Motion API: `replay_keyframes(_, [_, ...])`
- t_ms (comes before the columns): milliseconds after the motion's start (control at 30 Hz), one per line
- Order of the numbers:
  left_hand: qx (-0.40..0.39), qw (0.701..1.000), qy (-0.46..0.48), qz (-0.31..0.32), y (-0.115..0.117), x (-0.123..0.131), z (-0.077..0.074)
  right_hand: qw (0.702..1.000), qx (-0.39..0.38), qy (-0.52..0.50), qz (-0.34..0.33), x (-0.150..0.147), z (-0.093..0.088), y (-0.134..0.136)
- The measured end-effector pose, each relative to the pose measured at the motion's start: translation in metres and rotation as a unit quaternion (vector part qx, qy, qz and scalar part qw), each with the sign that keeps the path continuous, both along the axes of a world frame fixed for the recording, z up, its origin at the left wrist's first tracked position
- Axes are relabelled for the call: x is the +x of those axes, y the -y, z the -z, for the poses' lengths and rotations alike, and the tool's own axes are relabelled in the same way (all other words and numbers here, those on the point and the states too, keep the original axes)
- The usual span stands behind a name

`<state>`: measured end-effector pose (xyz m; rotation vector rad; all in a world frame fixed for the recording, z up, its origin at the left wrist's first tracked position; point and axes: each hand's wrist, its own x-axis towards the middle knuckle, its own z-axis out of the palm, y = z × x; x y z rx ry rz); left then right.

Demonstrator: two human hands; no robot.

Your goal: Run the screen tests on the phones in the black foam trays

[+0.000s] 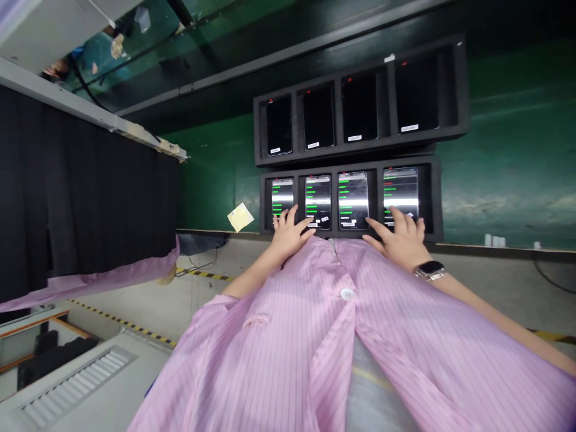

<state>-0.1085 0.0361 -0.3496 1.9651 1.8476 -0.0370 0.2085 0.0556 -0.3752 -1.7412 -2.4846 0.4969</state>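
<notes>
Two black foam trays hold phones on a green surface [517, 180]. The nearer tray [434, 198] has four lit phones showing green text on dark screens. My left hand [288, 233] rests with spread fingers on the lower part of the two left phones [282, 198]. My right hand [398, 239], with a smartwatch [429, 270] on its wrist, lies spread over the lower edge of the two right phones [399, 192]. Neither hand visibly grips a phone. The farther tray [454, 90] holds four dark phones [360, 108], each with a small white label.
A yellow sticky note [240, 217] lies left of the nearer tray. Small white bottles [495, 241] stand along the green surface's front edge. A black curtain [90, 192] hangs at the left, with pink fabric [90, 283] below it. Yellow-black tape [121, 324] marks the floor.
</notes>
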Motion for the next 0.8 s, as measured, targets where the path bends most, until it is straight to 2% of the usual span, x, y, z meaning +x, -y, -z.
replay_keyframes(67, [0.012, 1.000, -0.008, 0.015, -0.024, -0.004, 0.003, 1.000, -0.002, 0.013, 0.003, -0.006, 0.001, -0.024])
replay_keyframes(133, [0.056, 0.998, -0.019, 0.003, -0.055, -0.009, -0.001, 1.000, 0.007, 0.010, 0.017, -0.011, -0.008, -0.057])
replay_keyframes(233, [0.168, 0.985, -0.017, -0.035, -0.094, -0.018, -0.019, 0.996, 0.072, -0.014, 0.049, -0.018, -0.036, -0.101])
replay_keyframes(300, [0.233, 0.972, 0.005, -0.032, -0.102, -0.021, -0.032, 0.993, 0.111, -0.029, 0.039, -0.021, -0.054, -0.112])
replay_keyframes(367, [0.262, 0.964, 0.022, -0.024, -0.095, -0.021, -0.037, 0.992, 0.123, -0.038, 0.019, -0.024, -0.062, -0.106])
replay_keyframes(400, [0.263, 0.964, 0.026, -0.022, -0.087, -0.019, -0.035, 0.992, 0.118, -0.041, 0.011, -0.026, -0.060, -0.098])
replay_keyframes(600, [0.149, 0.989, 0.021, -0.002, -0.033, -0.003, 0.003, 0.998, 0.033, -0.035, -0.035, -0.033, -0.013, -0.045])
replay_keyframes(667, [0.111, 0.994, 0.018, 0.008, -0.026, 0.001, 0.010, 0.999, 0.021, -0.031, -0.039, -0.035, -0.006, -0.040])
replay_keyframes(800, [0.079, 0.997, 0.014, 0.003, -0.027, 0.002, 0.009, 0.999, 0.022, -0.017, -0.047, -0.041, -0.009, -0.047])
